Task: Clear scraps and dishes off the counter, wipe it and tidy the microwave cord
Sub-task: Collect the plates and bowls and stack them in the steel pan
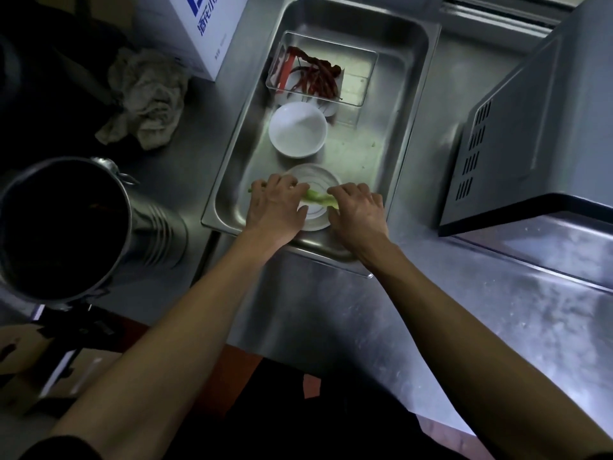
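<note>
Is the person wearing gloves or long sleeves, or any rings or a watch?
No gloves: the left hand and right hand are both bare. The forearms are uncovered too. Dark sleeves show only at the bottom corners of the picture, up near the elbows. No ring, watch or bracelet shows on either hand or wrist.

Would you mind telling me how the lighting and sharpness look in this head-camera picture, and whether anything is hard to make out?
Head view: dim overall, darkest at left, where the inside of the pot is black; soft glare on the counter at right; wide-angle bending at the edges, seen on the microwave; the left hand and right hand on the green scrap are slightly soft.
</note>
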`<action>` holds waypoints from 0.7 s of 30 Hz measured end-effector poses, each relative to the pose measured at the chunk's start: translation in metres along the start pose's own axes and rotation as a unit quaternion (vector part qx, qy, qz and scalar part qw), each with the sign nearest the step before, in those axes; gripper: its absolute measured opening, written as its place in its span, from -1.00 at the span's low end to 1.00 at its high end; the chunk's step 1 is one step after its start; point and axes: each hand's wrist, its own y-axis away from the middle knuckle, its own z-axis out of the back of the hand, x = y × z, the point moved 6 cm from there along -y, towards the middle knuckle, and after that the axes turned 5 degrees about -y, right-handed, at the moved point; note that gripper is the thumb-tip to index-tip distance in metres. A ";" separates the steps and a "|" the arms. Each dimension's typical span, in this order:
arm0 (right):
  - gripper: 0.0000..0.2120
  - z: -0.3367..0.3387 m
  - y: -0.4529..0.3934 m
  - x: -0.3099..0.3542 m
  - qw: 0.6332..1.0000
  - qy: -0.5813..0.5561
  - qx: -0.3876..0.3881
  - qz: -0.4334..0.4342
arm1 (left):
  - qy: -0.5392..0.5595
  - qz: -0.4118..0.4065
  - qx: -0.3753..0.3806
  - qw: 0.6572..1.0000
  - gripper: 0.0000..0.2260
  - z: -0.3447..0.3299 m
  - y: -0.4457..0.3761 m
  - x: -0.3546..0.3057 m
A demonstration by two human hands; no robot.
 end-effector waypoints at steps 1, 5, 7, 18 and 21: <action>-0.63 0.004 0.003 0.001 1.000 -0.003 -0.001 -0.006 | 0.002 0.000 -0.002 1.000 -0.63 0.003 0.004 0.000; -0.61 0.023 0.022 0.006 0.999 -0.011 -0.014 -0.032 | 0.013 -0.026 -0.021 0.999 -0.62 0.021 0.019 -0.004; -0.62 0.036 0.036 0.007 0.998 -0.016 -0.031 -0.051 | 0.021 -0.044 -0.025 0.998 -0.61 0.031 0.025 -0.008; -0.60 0.104 0.147 0.002 0.978 -0.043 -0.134 -0.151 | 0.033 -0.178 -0.081 0.980 -0.56 0.097 0.076 -0.057; -0.61 0.113 0.180 -0.007 0.971 -0.048 -0.145 -0.182 | 0.040 -0.215 -0.082 0.972 -0.58 0.108 0.089 -0.082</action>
